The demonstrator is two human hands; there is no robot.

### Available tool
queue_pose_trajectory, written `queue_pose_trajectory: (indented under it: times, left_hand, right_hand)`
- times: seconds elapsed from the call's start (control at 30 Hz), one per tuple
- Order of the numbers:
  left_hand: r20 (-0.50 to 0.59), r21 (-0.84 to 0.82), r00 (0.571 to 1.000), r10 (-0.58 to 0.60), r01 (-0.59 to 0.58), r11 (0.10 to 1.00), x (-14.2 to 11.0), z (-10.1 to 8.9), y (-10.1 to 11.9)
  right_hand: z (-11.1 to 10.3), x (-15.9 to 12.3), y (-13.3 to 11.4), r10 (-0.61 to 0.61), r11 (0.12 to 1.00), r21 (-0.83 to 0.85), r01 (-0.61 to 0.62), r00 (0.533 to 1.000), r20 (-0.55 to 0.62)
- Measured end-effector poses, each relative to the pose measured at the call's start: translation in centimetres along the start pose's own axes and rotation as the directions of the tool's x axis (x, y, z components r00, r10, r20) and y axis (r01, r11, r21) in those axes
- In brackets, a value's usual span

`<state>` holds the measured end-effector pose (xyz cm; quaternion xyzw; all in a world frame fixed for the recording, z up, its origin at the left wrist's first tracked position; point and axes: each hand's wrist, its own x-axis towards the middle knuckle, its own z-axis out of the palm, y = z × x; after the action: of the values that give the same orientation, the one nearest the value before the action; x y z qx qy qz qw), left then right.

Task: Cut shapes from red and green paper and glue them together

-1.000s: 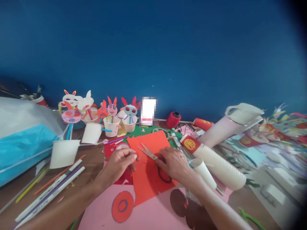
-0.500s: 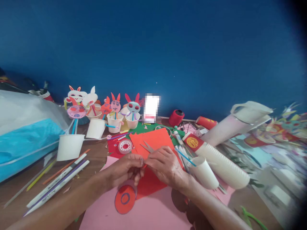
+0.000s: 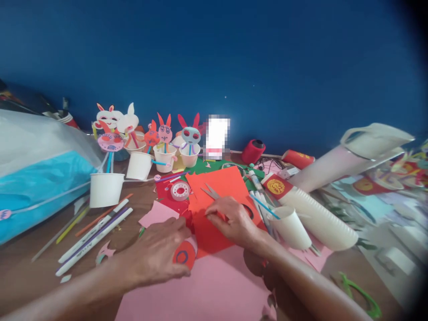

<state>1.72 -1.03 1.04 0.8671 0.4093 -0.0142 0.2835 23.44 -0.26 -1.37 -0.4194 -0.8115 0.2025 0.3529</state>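
My left hand (image 3: pixel 160 249) reaches around a round orange piece (image 3: pixel 182 257) with a purple ring drawn on it. Its thumb lies along the piece's lower edge and its fingers at the upper side, closed about it. My right hand (image 3: pixel 232 220) hovers over an orange paper sheet (image 3: pixel 217 178), thumb and fingers bent together; whatever is between the fingertips, if anything, is hidden. Scissors (image 3: pixel 211 192) lie on that sheet, blades pointing up and left, partly covered by the right hand. A pink paper sheet (image 3: pixel 194 294) lies nearest me.
White paper cups (image 3: pixel 107 189) with paper animal faces stand at back left. Markers (image 3: pixel 93 240) lie at left, a tape roll (image 3: pixel 180 191) beyond my hands. At right are stacked cups (image 3: pixel 317 220), a tilted pitcher (image 3: pixel 337 160) and green scissors (image 3: pixel 361 294).
My hands were together at the fingertips and are now apart. The left has moved left and down onto the round orange piece; the right stays near the scissors. The view has shifted slightly.
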Motion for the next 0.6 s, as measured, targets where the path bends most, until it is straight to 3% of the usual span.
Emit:
queue_pose_trajectory:
  times: [0.13,0.3,0.47,0.6]
  left_hand:
    - [0.043,0.152,0.999,0.021,-0.027,0.988,-0.2,1.9,0.1]
    - [0.021,0.228,0.995,0.098,-0.100,0.968,0.0,2.6,-0.8]
    - [0.021,0.170,0.978,0.205,-0.206,0.964,-0.5,2.8,-2.4]
    - [0.044,0.068,0.980,0.196,-0.198,0.978,-0.4,1.9,-2.7]
  right_hand:
    - [0.4,-0.1,-0.1,-0.005,1.000,-0.010,0.005,0.999,0.034]
    - [0.8,-0.3,0.4,0.007,0.999,-0.035,-0.005,0.999,0.052]
    - [0.9,-0.2,0.7,0.012,0.999,-0.042,-0.010,0.999,0.051]
    - [1.0,-0.2,0.9,0.032,0.999,-0.044,-0.030,0.998,0.061]
